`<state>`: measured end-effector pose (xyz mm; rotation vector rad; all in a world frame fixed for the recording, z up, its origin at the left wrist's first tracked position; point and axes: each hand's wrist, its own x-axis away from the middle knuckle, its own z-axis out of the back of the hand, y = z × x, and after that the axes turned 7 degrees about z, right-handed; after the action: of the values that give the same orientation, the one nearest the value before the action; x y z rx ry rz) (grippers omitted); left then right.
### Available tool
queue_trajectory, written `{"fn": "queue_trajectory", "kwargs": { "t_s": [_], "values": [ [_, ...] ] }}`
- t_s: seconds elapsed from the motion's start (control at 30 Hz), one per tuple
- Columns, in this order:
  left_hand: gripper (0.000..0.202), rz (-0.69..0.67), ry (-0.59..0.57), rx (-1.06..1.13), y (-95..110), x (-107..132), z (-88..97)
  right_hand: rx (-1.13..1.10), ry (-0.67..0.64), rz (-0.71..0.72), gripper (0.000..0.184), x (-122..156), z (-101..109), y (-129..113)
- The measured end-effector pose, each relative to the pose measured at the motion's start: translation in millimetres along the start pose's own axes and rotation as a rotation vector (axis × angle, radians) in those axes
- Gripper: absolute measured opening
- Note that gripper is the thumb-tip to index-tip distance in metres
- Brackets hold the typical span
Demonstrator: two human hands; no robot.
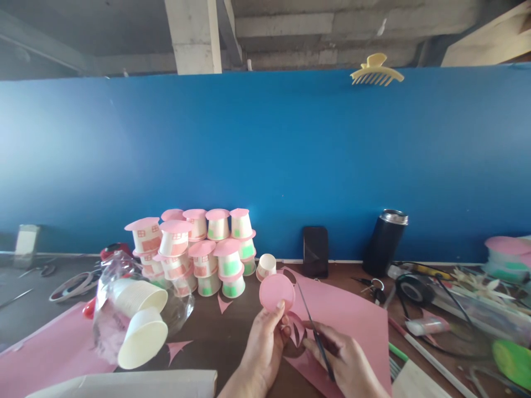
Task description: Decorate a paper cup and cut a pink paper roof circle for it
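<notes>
My left hand (265,342) pinches a round pink paper disc (277,292) between thumb and fingers, with a curled pink paper offcut (296,326) hanging beneath it. In my right hand (342,354) is a pair of scissors (318,340), seen nearly edge-on, with a long thin blade and black handle. The blade points up and away, just right of the disc. Under both hands lies a large pink paper sheet (352,309) with cut edges. Beyond the disc sits a small white paper cup (266,265).
Stacked paper cups with pink tops (203,257) stand at the back left. Loose white cups (143,337) lie by a plastic bag. A phone (316,251) and a black bottle (384,243) stand along the blue partition (274,149). Cables and a cluttered tray (481,309) fill the right.
</notes>
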<state>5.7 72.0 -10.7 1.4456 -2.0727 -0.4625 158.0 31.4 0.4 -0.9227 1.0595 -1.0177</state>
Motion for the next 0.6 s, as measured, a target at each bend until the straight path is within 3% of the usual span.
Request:
{"fn": "queue_trajectory", "kwargs": {
  "t_s": [0.3, 0.43, 0.6],
  "values": [
    [0.024, -0.025, -0.023, -0.147, -3, -1, 0.8, 0.025, 0.066, -0.065, 0.043, -3, 2, 7],
    [0.027, -0.068, 0.047, -0.251, 0, -3, -0.6, -0.026, 0.041, -0.052, 0.040, -3, -1, 1],
    [0.032, -0.149, 0.168, -0.335, 0, -12, 10.2, -0.030, 0.036, -0.075, 0.042, -3, -1, 0]
  ]
}}
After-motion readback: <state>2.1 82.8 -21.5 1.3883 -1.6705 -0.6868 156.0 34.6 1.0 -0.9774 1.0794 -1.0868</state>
